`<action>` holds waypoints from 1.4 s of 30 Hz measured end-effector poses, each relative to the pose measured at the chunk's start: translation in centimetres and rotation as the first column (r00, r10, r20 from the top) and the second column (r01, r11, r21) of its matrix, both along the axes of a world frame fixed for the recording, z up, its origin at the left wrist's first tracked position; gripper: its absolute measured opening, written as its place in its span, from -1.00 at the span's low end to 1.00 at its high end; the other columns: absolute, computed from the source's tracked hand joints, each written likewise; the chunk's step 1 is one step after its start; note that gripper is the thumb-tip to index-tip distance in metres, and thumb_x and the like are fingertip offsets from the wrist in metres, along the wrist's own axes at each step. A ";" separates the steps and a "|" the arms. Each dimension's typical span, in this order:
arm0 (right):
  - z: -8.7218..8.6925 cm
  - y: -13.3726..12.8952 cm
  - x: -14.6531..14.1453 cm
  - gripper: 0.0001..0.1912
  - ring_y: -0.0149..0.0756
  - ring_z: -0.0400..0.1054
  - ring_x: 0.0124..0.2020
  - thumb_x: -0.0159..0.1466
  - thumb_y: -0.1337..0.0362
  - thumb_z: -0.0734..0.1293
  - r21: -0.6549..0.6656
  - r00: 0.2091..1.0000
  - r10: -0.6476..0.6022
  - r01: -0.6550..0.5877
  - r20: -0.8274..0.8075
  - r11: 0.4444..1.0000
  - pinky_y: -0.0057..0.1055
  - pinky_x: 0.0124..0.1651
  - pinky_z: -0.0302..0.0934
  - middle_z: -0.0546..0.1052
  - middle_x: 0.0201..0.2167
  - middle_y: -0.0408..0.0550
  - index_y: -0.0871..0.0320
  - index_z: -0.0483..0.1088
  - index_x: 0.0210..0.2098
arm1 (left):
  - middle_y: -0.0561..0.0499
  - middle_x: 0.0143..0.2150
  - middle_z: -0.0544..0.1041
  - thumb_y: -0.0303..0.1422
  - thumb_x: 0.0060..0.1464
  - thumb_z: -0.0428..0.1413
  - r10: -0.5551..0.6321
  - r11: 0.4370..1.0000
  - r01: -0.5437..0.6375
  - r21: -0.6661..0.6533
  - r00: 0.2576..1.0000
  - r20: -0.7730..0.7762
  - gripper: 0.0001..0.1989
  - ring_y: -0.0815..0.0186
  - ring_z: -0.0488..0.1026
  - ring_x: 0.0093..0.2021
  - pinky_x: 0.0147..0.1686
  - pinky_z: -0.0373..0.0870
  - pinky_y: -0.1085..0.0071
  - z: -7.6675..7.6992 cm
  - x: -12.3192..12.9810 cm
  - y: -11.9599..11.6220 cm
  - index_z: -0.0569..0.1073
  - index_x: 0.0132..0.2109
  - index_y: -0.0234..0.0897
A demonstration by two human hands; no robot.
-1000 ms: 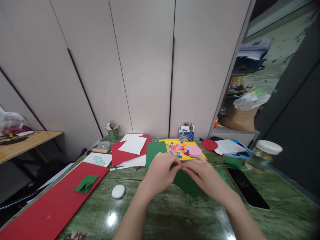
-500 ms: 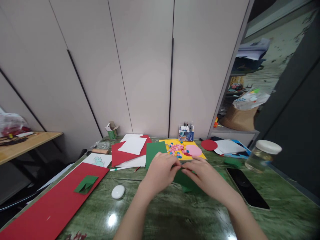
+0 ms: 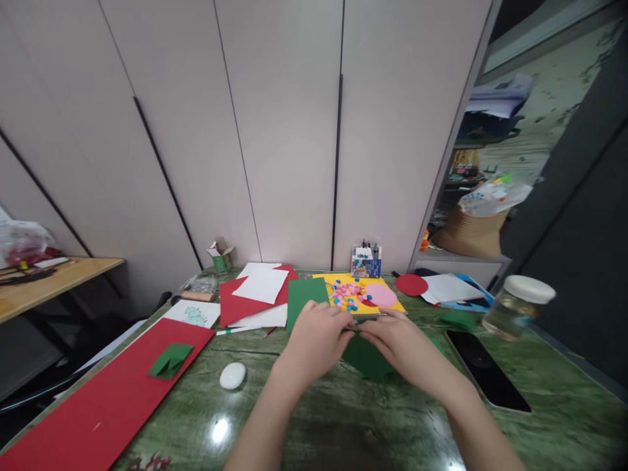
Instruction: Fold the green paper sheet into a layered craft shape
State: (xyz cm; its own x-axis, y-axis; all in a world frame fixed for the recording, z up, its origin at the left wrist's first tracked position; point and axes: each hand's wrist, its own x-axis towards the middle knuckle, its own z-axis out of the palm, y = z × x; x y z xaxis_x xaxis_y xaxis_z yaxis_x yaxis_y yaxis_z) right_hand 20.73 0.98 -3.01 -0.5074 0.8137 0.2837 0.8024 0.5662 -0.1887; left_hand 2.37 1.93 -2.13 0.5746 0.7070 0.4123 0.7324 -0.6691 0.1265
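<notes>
Between my two hands is a piece of green paper [image 3: 371, 358], its lower part hanging below the fingers. My left hand [image 3: 320, 330] pinches its upper edge with thumb and fingers. Close beside it, my right hand [image 3: 396, 339] is also closed on that edge, its fingertips almost meeting the left ones. The backs of both hands cover much of the edge. A flat green sheet [image 3: 307, 296] lies just behind my left hand. Past the fingertips is a yellow sheet [image 3: 321, 279] bearing pink, blue and yellow pom-poms [image 3: 347, 293] and a pink paper circle [image 3: 381, 295].
Left lie a long red board [image 3: 112, 399] with a folded green paper [image 3: 170, 360], and a white oval object [image 3: 232, 376]. Right are a phone [image 3: 485, 369], a lidded jar [image 3: 515, 311] and a red circle [image 3: 411, 284]. A marker box [image 3: 366, 263] stands at the back.
The fingertips of my two hands have drawn slightly apart along the paper's edge. The green paper now shows more broadly below them. The other things keep their places.
</notes>
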 end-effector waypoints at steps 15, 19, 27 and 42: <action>0.1 0.0 1.9 -0.83 -0.18 0.35 -0.16 0.33 0.27 0.14 0.138 0.982 -0.024 0.051 -0.189 0.989 -0.18 -0.03 0.18 0.52 -0.30 -0.08 0.09 0.32 -0.32 | 0.12 -0.42 0.51 -0.37 0.13 0.08 0.050 0.998 -0.044 -0.049 0.990 0.135 -0.89 0.31 0.37 -0.36 -0.31 0.18 0.37 0.6 -1.3 0.6 0.41 -0.38 -0.23; 0.3 -0.3 1.7 -0.84 -0.32 0.38 -0.32 0.33 0.31 0.14 0.186 0.985 0.063 -0.033 -0.159 0.982 -0.13 0.15 0.01 0.52 -0.39 -0.16 0.09 0.30 -0.35 | 0.10 -0.36 0.52 -0.39 0.12 0.07 0.047 0.998 -0.041 -0.050 0.991 0.124 -0.96 0.29 0.39 -0.32 -0.30 0.19 0.36 0.7 -1.1 0.3 0.41 -0.30 -0.21; 0.3 -0.1 1.1 -0.87 -0.28 0.36 -0.23 0.32 0.28 0.16 0.094 0.984 0.034 -0.017 -0.177 0.995 -0.18 0.06 0.10 0.51 -0.36 -0.19 0.06 0.32 -0.32 | 0.13 -0.31 0.55 -0.40 0.16 0.04 -0.064 0.997 0.071 -0.031 0.980 0.188 -0.91 0.34 0.43 -0.28 -0.27 0.17 0.38 -0.3 0.9 0.3 0.42 -0.30 -0.23; 0.6 0.0 2.7 -0.84 -0.21 0.33 -0.20 0.31 0.28 0.17 0.100 0.980 -0.001 0.021 -0.199 0.995 -0.16 0.00 0.16 0.51 -0.31 -0.12 0.07 0.37 -0.29 | 0.09 -0.33 0.56 -0.32 0.18 0.02 -0.036 0.999 0.030 0.036 0.984 0.175 -0.85 0.32 0.41 -0.32 -0.28 0.16 0.35 -0.6 0.7 1.1 0.44 -0.30 -0.23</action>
